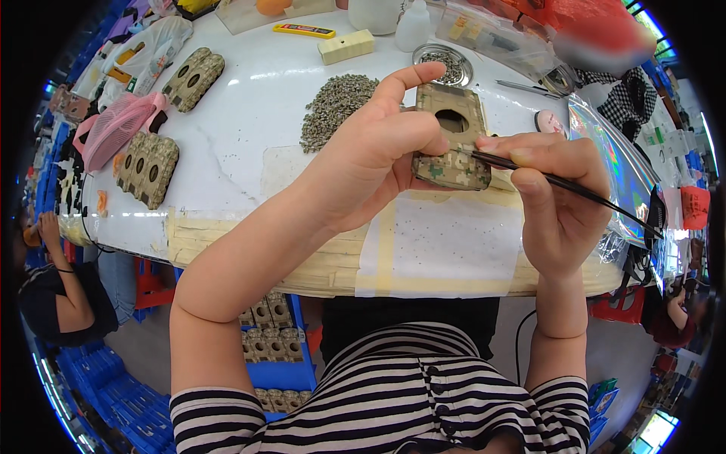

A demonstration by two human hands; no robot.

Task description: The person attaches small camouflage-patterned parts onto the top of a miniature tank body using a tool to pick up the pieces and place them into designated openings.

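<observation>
A camouflage-patterned plastic casing (461,168) with a round hole is held over the table's near side by my left hand (393,147). The thumb presses on its face and the index finger sticks out past its upper end. My right hand (563,181) pinches dark tweezers (563,184), whose tip touches the casing's face just below the hole. Whether the tip grips a small part is too fine to see. Left of the casing lies a heap of small metal parts (338,106). More such parts are in a round metal dish (451,66) beyond the casing.
More camouflage casings (149,168) stand in rows at the left, beside a pink mesh bag (123,129). A yellow cutter (304,31), a cream block (345,47) and a white bottle (414,27) are at the back. White paper (446,250) is taped along the near edge.
</observation>
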